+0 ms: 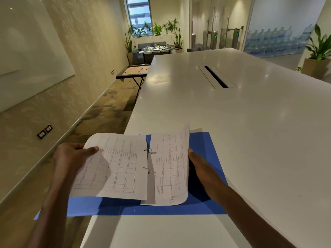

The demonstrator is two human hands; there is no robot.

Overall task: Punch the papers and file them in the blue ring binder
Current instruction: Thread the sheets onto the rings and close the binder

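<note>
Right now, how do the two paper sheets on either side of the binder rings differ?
The left sheet lies fairly flat, gripped at its outer edge by the left hand. The right sheet curls upward, its outer edge lifted by the right hand. The left sheet overhangs the table edge; the right stays above the blue binder. Both carry printed tables and sit on the rings.
</note>
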